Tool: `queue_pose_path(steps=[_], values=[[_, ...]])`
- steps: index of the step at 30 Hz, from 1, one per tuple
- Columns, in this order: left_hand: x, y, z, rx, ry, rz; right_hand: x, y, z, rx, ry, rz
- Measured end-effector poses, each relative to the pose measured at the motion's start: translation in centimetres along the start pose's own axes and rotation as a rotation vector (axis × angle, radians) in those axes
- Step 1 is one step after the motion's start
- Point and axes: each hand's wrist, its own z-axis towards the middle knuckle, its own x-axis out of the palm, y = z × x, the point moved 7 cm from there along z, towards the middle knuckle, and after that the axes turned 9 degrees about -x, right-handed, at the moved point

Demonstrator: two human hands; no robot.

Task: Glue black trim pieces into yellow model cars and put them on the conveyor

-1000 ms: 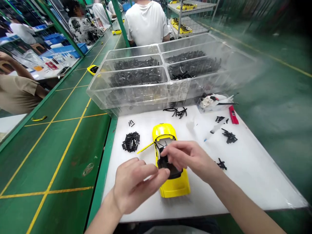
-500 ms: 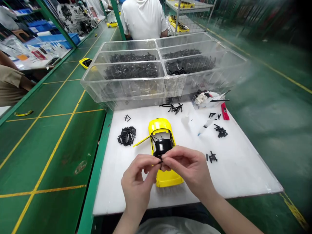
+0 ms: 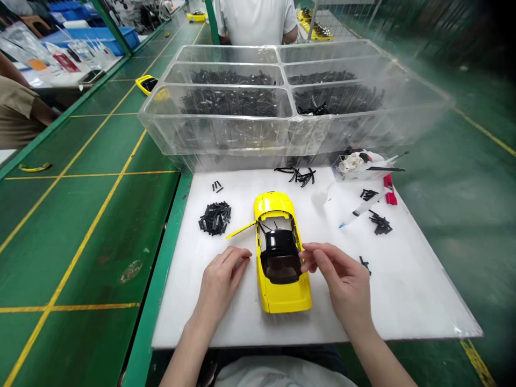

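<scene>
A yellow model car (image 3: pixel 282 252) with a black roof lies lengthwise on the white work board (image 3: pixel 403 290), its left door swung out. My left hand (image 3: pixel 221 282) rests on the board just left of the car, fingers curled loosely together, tips near the open door; nothing shows in them. My right hand (image 3: pixel 341 277) sits at the car's right side, thumb and forefinger pinched at the roof edge; whether a small part is between them I cannot make out. A heap of small black parts (image 3: pixel 215 217) lies left of the car.
Clear plastic bins (image 3: pixel 226 129) of black parts stand along the board's far edge. A glue syringe (image 3: pixel 358 212), a red tool (image 3: pixel 389 189), a small tray (image 3: pixel 358 164) and loose black parts lie at the right. A green conveyor (image 3: pixel 80 177) runs left; people work behind.
My hands, joined over the car's roof half a second ago, have parted to either side of the car. The roof now shows uncovered.
</scene>
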Motion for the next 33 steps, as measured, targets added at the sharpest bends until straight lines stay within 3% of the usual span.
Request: queue_pose_path(steps=[5, 9, 33], values=[[0.1, -0.1, 1.2, -0.190, -0.141, -0.251, 0.4, -0.5, 0.0, 0.010, 0.021, 0.023], [0.8, -0.5, 2.5, -0.262, -0.141, -0.334, 0.6, -0.5, 0.1, 0.019, 0.041, 0.036], [2.4, -0.3, 2.8, -0.282, -0.106, -0.172, 0.6, -1.8, -0.2, -0.012, 0.097, 0.053]])
